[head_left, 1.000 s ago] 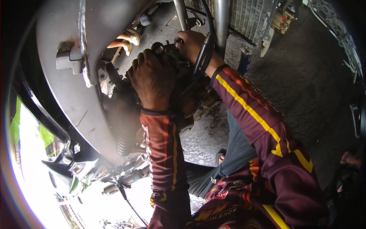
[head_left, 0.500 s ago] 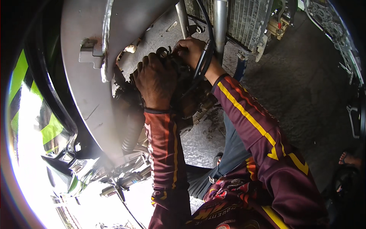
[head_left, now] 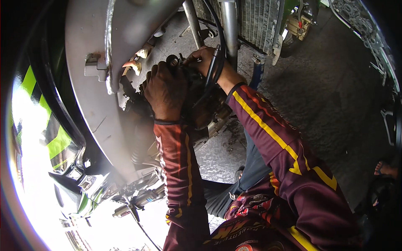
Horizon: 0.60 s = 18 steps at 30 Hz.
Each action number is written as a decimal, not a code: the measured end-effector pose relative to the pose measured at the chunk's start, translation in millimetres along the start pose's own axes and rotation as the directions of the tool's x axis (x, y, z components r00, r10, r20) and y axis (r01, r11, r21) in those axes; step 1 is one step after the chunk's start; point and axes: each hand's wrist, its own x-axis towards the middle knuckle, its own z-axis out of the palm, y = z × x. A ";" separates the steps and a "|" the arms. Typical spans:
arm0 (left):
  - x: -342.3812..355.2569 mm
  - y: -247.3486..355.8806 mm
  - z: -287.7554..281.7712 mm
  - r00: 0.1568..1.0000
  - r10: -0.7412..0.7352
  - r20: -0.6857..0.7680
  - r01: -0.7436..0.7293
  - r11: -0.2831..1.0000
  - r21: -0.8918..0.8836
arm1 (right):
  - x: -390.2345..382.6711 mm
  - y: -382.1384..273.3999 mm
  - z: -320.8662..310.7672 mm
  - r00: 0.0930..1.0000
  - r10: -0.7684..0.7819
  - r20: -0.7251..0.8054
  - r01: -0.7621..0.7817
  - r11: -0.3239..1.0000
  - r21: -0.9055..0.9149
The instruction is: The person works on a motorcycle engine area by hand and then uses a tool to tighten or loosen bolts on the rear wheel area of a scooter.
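My left hand [head_left: 165, 90] lies back-up over the left side of a dark, greasy engine part [head_left: 199, 106]. Its fingers curl round the far edge, so their tips are hidden. On the far side of that part, my right hand [head_left: 205, 62] is closed in a pinch; whatever sits between thumb and fingers is too small and dark to make out. Between the two hands a round black ring-shaped fitting [head_left: 172, 61] sticks up. A black cable [head_left: 219, 50] with a metal end [head_left: 213, 62] loops across my right hand and wrist.
A large grey metal frame or tank [head_left: 92, 113] stands close on my left. Beyond the hands are metal tubes [head_left: 228, 29] and a finned radiator [head_left: 260, 29]. A connector [head_left: 134, 67] hangs near the frame. At right lie a gasket sheet [head_left: 368, 37] and someone's foot [head_left: 386, 169].
The view has shifted slightly, so hands and parts sit a little further left. My right hand's fingers have moved a little near the ring-shaped fitting. My left hand keeps its hold.
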 end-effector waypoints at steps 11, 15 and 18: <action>0.1 -2.0 3.0 1.000 -0.005 0.015 0.005 1.000 0.007 | 4.5 26.4 14.7 0.998 -0.014 -0.056 0.016 0.999 0.040; 1.2 -2.4 4.0 1.000 0.006 0.018 -0.006 1.000 -0.001 | 5.2 26.6 16.8 0.972 -0.080 -0.221 0.113 0.984 0.140; -0.2 -2.4 3.1 1.000 0.011 0.014 -0.011 1.000 0.005 | -1.8 17.5 7.7 0.984 -0.048 -0.171 0.072 0.988 0.134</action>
